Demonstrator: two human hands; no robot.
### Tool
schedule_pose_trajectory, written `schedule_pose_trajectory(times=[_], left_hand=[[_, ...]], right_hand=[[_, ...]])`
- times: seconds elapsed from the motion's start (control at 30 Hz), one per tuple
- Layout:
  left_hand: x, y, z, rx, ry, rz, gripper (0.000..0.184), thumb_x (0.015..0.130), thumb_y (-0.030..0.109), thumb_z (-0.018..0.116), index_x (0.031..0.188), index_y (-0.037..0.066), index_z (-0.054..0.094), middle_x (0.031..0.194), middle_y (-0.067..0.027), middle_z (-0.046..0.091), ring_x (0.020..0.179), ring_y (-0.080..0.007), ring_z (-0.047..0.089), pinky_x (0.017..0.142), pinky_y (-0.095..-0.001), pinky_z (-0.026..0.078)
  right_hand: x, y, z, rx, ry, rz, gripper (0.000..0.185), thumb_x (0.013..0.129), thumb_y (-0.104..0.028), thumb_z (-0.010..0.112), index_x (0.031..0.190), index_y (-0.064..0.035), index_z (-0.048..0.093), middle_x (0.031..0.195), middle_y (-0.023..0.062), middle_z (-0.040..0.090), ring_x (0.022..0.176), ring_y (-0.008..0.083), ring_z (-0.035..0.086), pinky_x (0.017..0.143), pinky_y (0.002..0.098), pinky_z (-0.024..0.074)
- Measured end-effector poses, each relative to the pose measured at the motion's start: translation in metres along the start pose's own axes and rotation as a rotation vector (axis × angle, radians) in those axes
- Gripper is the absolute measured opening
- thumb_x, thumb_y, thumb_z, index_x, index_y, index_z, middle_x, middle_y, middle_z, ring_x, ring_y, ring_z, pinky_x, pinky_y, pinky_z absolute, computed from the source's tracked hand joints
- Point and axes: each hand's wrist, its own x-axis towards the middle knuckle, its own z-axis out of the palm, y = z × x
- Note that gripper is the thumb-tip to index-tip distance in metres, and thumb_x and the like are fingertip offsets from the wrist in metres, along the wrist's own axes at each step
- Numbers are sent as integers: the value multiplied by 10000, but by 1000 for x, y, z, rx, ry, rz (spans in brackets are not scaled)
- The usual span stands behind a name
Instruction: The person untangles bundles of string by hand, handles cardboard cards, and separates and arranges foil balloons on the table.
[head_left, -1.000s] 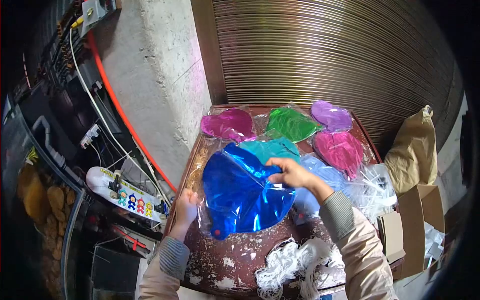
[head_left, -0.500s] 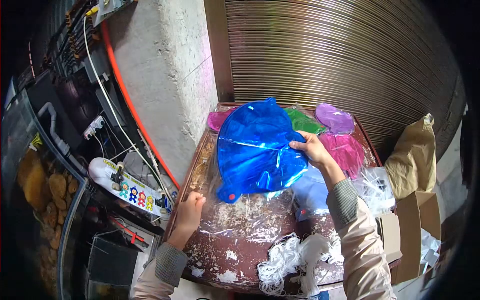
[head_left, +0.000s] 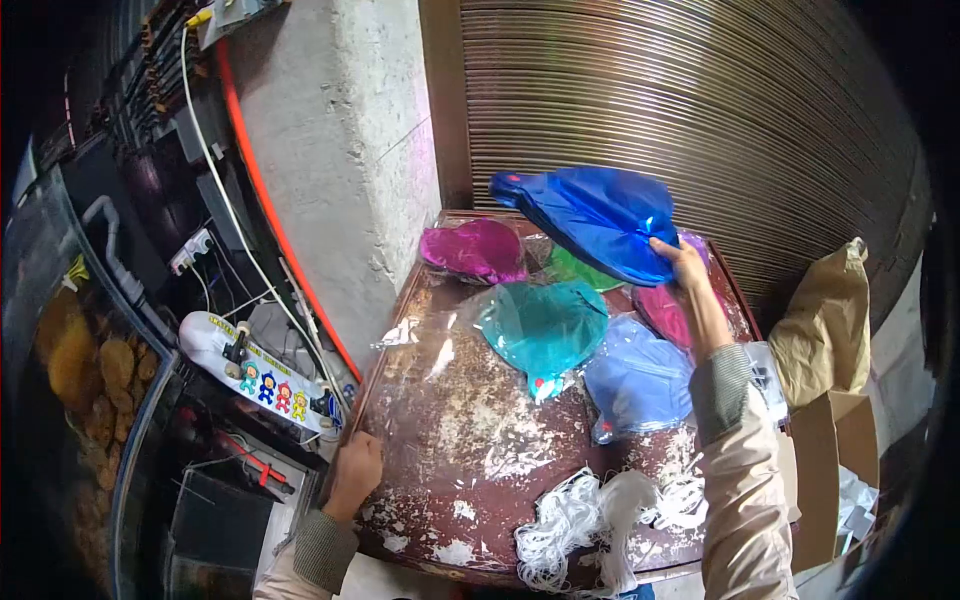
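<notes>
My right hand [head_left: 680, 265] pinches the right edge of a shiny dark blue deflated foil balloon [head_left: 600, 215], raised above the back of the table. The balloon hangs flat and tilted, its narrow end with a red spot pointing left. Beneath and in front of it lie a teal balloon [head_left: 548, 325], a pale blue one [head_left: 640, 375], a magenta one [head_left: 475, 250], a partly covered green one [head_left: 580, 268] and a pink one [head_left: 665, 312]. At the table's left edge my left hand [head_left: 358, 472] is closed; whatever its fingers hold, if anything, is hidden.
The worn red table [head_left: 470, 430] carries clear film and a bundle of white string [head_left: 570, 520] at the front. An open cardboard box [head_left: 850, 430] and a brown sack [head_left: 825, 320] stand on the right. A skateboard [head_left: 250, 370] is on the left; a roller shutter [head_left: 650, 100] is behind.
My right hand has carried the blue balloon up and to the right, swinging it over and uncovering the teal balloon. My left hand has moved down and left.
</notes>
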Motion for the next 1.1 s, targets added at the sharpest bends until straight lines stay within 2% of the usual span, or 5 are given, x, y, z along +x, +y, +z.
schedule_pose_trajectory(times=[0.23,0.53,0.87,1.03,1.1], left_hand=[[-16,46,-8,-554,-430,-415,113,851,113,455,844,10,500,605,-100,560,475,-188,549,461,-260,440],[-14,45,-5,-551,-538,-395,114,866,112,450,843,3,474,638,-127,592,507,-200,595,458,-243,462],[6,34,8,-799,-437,-489,97,881,111,448,887,17,423,700,-203,618,537,-241,615,471,-262,489],[16,32,-3,-759,-524,-471,88,891,109,445,878,30,409,691,-204,616,532,-246,613,472,-226,484],[17,29,-13,-653,-594,-474,145,872,143,498,845,34,408,761,-191,619,636,-276,627,556,-284,510]], right_hand=[[-25,-44,69,-459,-679,90,278,749,-85,653,1019,-42,598,840,24,619,646,79,547,607,201,455],[-3,105,194,-986,-1663,257,253,720,-98,686,958,-33,634,829,-23,625,682,117,521,679,247,461],[6,180,244,-1382,-1338,-181,339,612,-100,696,946,-116,643,844,75,665,754,276,612,715,390,477],[-10,176,220,-1676,-1081,-458,546,629,-126,689,1155,-173,553,1083,107,611,987,293,572,829,369,451],[-1,162,178,-1035,-826,-591,544,661,-175,675,1183,-154,523,1094,115,599,983,313,562,836,400,445]])
